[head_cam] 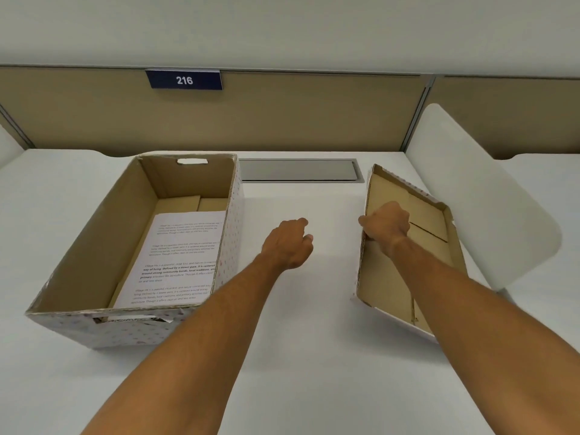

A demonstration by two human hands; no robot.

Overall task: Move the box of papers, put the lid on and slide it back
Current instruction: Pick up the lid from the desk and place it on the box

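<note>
An open cardboard box [78, 246] with a dotted white outside stands on the left of the white desk. Printed papers [179, 259] lie flat inside it. The lid [430, 215] lies upside down on the right, brown inside facing up, its left side tilted up. My right hand [387, 226] grips the lid's left rim, fingers curled over the edge. My left hand [290, 243] hovers over the desk between box and lid, fingers loosely curled, holding nothing and touching neither.
A grey cable hatch [298, 170] is set into the desk [298, 340] at the back. A tan partition [314, 114] with a blue sign "216" [184, 80] closes the far side. A white divider panel [489, 196] stands right of the lid.
</note>
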